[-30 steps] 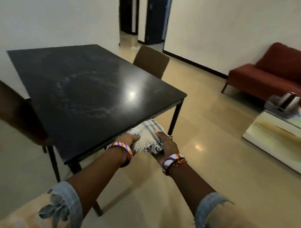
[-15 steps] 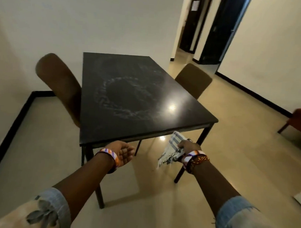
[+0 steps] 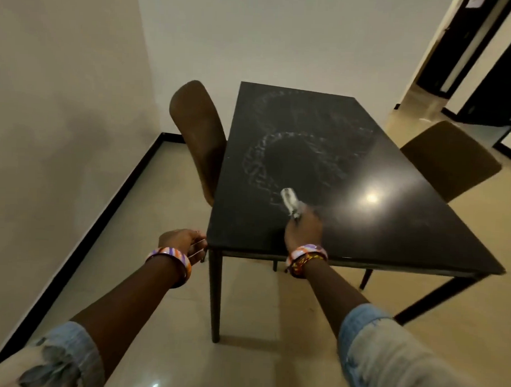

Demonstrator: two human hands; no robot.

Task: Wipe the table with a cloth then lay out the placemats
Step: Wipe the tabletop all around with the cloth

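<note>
While the camera looks down from head height, a dark rectangular table (image 3: 363, 226) fills the middle of the view, its glossy top marked with a pale, dusty ring of smears and a bright reflected spot of light. Two bare forearms reach forward, each with a rolled pale denim sleeve and a striped orange, purple and white bangle at the wrist.

The right hand (image 3: 303, 228) is over the near part of the table top, its fingers curled around a bunched whitish cloth (image 3: 288, 201). A small crumpled end of the cloth sticks out beyond the knuckles, at the near edge of the smeared ring. The hand and cloth are blurred, so whether the cloth touches the surface cannot be told.

The left hand (image 3: 181, 243) is just beside the table's near left corner, fingers loosely curled and gripping nothing; its fingertips are close to the table edge, though contact cannot be told.

A brown padded chair (image 3: 198, 139) stands against the left side of the table, and a second brown chair (image 3: 449, 159) stands at the right side. Glossy beige floor tiles surround the table, with plain pale walls, a black skirting board, and dark doorways at the upper right.
</note>
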